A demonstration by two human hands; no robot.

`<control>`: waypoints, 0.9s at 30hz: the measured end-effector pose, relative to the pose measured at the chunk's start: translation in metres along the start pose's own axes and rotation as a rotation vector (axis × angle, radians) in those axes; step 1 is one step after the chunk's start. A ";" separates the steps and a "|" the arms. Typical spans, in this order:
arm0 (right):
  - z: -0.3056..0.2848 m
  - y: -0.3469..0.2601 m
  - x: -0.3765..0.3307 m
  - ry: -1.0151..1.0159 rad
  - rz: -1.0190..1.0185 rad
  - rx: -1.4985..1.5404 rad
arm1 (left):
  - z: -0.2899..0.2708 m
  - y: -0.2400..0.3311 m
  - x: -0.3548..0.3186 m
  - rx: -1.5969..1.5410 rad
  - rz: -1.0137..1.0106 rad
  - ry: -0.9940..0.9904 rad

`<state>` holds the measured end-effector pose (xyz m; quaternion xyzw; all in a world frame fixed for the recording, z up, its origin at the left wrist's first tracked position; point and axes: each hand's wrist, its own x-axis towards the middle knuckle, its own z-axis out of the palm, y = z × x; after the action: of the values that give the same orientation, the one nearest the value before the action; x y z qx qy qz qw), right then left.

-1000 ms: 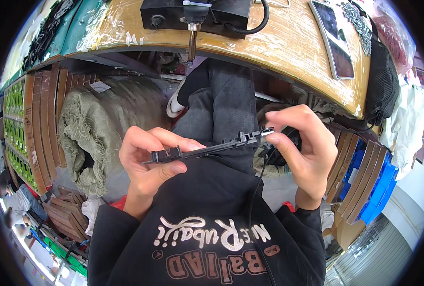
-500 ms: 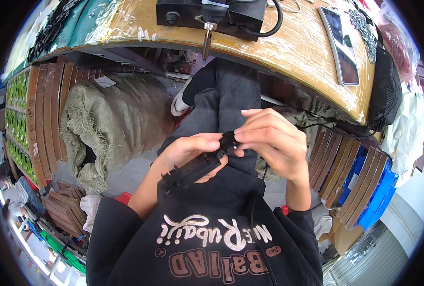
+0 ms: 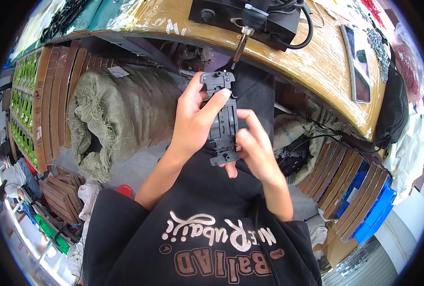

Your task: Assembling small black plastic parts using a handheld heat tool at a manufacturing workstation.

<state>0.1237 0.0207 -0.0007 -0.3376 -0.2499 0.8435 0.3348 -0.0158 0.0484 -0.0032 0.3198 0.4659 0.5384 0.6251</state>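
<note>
Dark grey plastic, moulded with ribs and small holes, makes up the long narrow part (image 3: 224,117) that both hands carry upright over the lap, just below the edge of the wooden bench (image 3: 312,62). In the head view, the only one there is, the left hand (image 3: 195,119) wraps the part's upper half from the side, thumb laid across its face near the wider top end and the other fingers hidden behind it. The right hand (image 3: 255,150) pinches the lower end, thumb on the front, the remaining fingers curled underneath, so both hands are closed on the part and neither is free. A powered screwdriver (image 3: 244,33) hangs off the bench edge with its bit pointing down, its tip just above the part's top end and apart from it. The black box (image 3: 221,14) it rests against sits on the bench with a thick cable looping off to the side. To do this well, I judge the part should be kept square to the bit, the chosen hole brought straight under the tip, and the thumbs held clear of that hole; a firm two-point hold like this one should stop the long piece from twisting. Left of the legs lies a bulky green woven sack (image 3: 102,119), and flattened cardboard (image 3: 54,95) stands beside it.
</note>
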 end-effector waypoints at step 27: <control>0.029 0.006 0.001 0.269 -0.118 -0.042 | 0.006 0.004 0.005 0.096 0.041 -0.006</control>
<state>0.0999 0.0116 0.0137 -0.4394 -0.2398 0.7641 0.4069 -0.0120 0.0551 0.0015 0.3606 0.4826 0.5272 0.5993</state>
